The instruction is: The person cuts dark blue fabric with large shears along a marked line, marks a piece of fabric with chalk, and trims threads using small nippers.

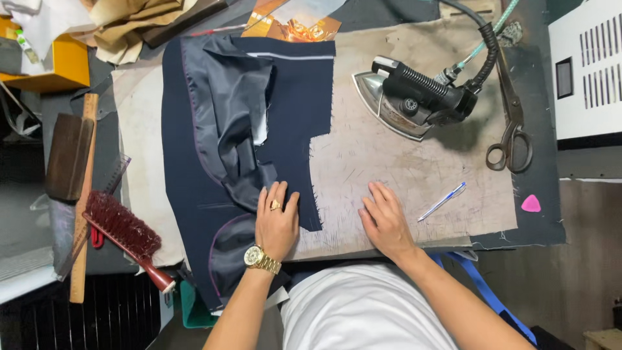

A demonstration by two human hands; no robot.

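The cloth (194, 149) lies on the counter (389, 162), left of the iron (414, 97). Scissors (512, 123) lie right of the iron, a pen (442, 201) nearer. A brush (126, 236) and ruler (83, 201) lie far left.

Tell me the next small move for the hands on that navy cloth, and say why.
Probably smooth the bunched grey lining flat with the left hand, which already presses the navy fabric. The lining lies folded and rumpled over the panel, while the right hand rests empty on the bare pressing board and the iron sits parked off the cloth.
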